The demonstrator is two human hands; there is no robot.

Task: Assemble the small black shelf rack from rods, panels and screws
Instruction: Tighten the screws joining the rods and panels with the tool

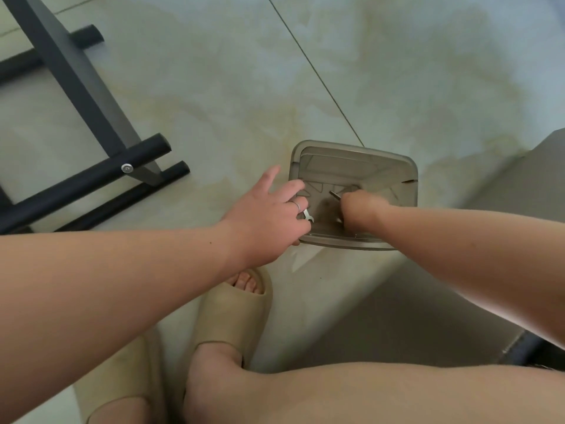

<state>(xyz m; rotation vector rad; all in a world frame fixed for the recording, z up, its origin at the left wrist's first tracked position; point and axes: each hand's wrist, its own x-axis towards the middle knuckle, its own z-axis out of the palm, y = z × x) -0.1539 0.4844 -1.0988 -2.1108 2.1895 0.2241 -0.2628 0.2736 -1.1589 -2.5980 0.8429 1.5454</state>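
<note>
The black shelf rack lies on the floor at the upper left. It is a flat panel crossed by round rods, with a silver screw head on one rod. A grey see-through plastic box sits in the middle of the floor. My left hand rests over the box's left rim with its fingers curled, and a small silver wrench pokes out from under them. My right hand is a fist inside the box, and a thin grey hex key sticks out of it.
The floor is pale glossy tile with a dark grout line running to the box. My feet in beige slippers and my bare knee fill the bottom. A grey shadowed surface lies at the right.
</note>
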